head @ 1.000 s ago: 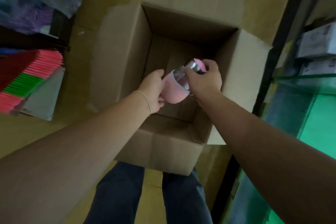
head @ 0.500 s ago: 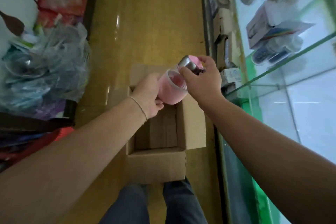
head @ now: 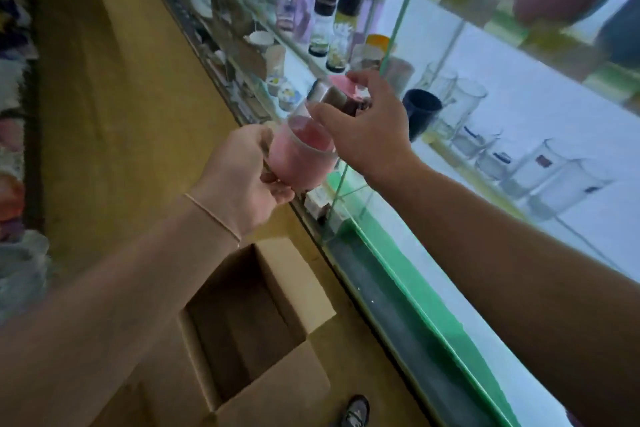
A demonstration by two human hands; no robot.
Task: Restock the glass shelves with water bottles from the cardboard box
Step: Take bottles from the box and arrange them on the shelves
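Both hands hold the pink bottle [head: 299, 156] up beside the glass shelf edge [head: 391, 42]. The left hand [head: 242, 180] wraps its bottom; the right hand [head: 367, 128] grips its top. The open cardboard box [head: 287, 274] sits below. No words can be read.

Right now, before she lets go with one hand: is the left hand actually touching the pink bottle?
Touching. The head view shows the left hand wrapped round the lower body of the pink bottle, fingers curled beneath it.

The pink bottle [head: 298, 158] looks frosted, matt plastic with a brushed-metal cap band [head: 327, 97], above a dull brown cardboard box [head: 277, 322] beside glossy glass shelves [head: 519, 121].
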